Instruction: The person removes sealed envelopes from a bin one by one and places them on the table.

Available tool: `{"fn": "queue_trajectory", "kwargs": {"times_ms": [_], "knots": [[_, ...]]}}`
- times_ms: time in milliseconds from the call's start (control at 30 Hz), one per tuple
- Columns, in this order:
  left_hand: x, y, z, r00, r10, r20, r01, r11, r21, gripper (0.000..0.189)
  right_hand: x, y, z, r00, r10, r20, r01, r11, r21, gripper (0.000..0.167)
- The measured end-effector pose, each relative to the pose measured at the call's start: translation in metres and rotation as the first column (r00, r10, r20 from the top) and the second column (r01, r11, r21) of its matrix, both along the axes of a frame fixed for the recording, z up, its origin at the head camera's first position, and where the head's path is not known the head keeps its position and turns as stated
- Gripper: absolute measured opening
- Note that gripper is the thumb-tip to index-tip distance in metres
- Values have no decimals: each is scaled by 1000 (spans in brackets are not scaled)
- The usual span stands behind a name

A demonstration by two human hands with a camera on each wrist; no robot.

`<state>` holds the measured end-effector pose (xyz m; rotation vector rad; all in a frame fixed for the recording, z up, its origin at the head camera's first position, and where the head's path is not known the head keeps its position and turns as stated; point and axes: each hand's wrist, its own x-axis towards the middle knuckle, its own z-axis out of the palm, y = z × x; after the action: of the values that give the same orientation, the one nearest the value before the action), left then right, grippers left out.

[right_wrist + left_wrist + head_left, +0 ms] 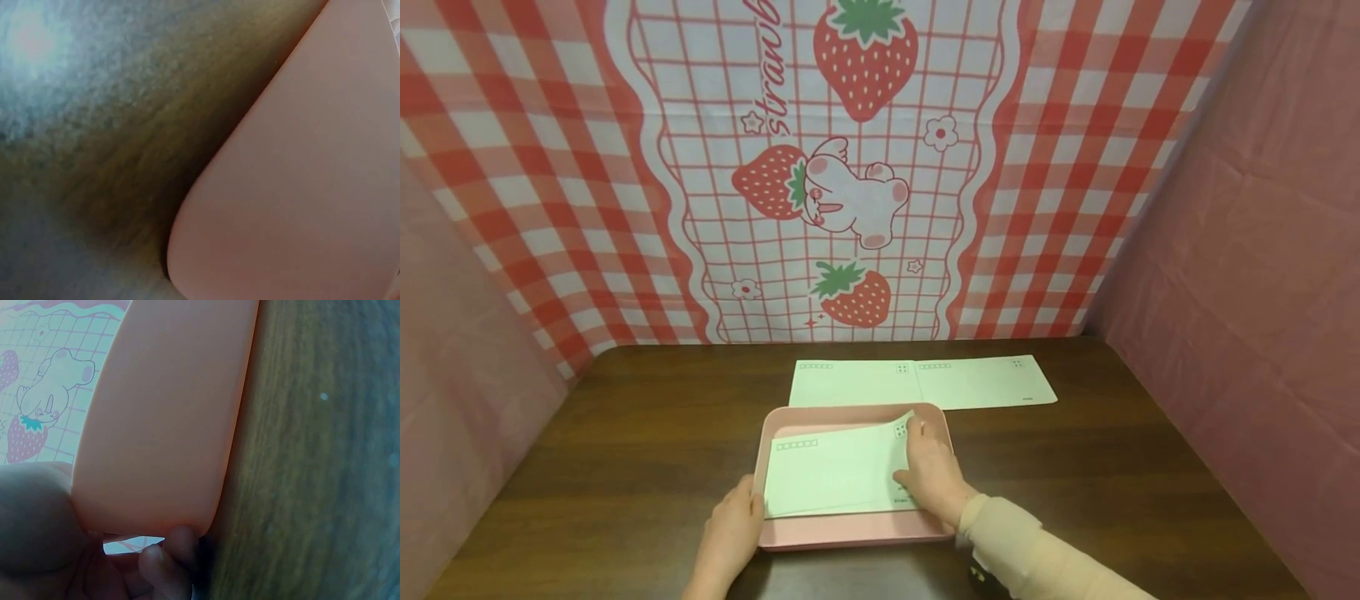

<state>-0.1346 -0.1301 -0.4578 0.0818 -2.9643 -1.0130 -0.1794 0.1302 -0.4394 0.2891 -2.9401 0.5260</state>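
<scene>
White envelopes, the top one [835,475] printed with small postcode boxes, lie in a shallow pink tray [850,532] in the head view. With thumb and fingers, my right hand [936,475] grips the right end of the top envelope, whose upper right corner bends upward. How many sheets it holds, I cannot tell. My left hand [730,525] holds the tray's left side, thumb at the rim. The left wrist view shows curled fingers [165,569] at the end of the tray's wall [162,425]. Only the tray's outer side [300,187] and the tabletop fill the right wrist view; the hand is hidden there.
Behind the tray, a left envelope [853,383] and a right envelope [985,383] lie side by side on the dark wooden table [1120,483]. A strawberry-patterned cloth [850,217] hangs at the back. Pink cloth [1247,250] hangs along the right side.
</scene>
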Motion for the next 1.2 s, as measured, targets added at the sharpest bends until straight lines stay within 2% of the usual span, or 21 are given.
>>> {"fn": "queue_trajectory", "kwargs": {"times_ms": [133, 300, 433, 633, 767, 900, 1000, 1100, 1200], "knots": [[0, -1, 0, 1000, 11, -8, -11, 1000, 5, 21, -1, 1, -1, 999, 30, -18, -32, 996, -82, 70], [-1, 2, 0, 1000, 0, -27, 0, 1000, 11, 16, -4, 6, 2, 1000, -13, -20, 8, 972, -235, 58], [-2, 2, 1, 999, -1, -49, 1, 1000, 3, 19, -6, 11, 13, 996, -51, -68, 28, 954, -300, 44], [0, 1, 3, 1000, -4, -23, 4, 1000, 2, 20, -5, 38, 36, 985, -137, -107, 85, 917, -390, 25], [1, 0, 2, 1000, -3, -19, 3, 1000, 4, 23, -5, 74, 51, 968, -235, -85, 174, 878, -445, 24], [1, 0, 2, 1000, -1, -21, 1, 1000, 2, 23, -1, 112, 61, 951, -308, -25, 263, 850, -456, 40], [1, 0, 2, 1000, -4, -20, 4, 1000, 7, 22, 4, 134, 64, 934, -358, -8, 316, 835, -450, 40], [1, 0, 2, 1000, -8, -19, 8, 1000, 13, 21, 7, 153, 64, 909, -415, -37, 356, 821, -447, 31], [1, 1, 2, 1000, -9, -18, 9, 1000, 14, 22, 11, 170, 63, 890, -453, -55, 389, 815, -430, 30]]}}
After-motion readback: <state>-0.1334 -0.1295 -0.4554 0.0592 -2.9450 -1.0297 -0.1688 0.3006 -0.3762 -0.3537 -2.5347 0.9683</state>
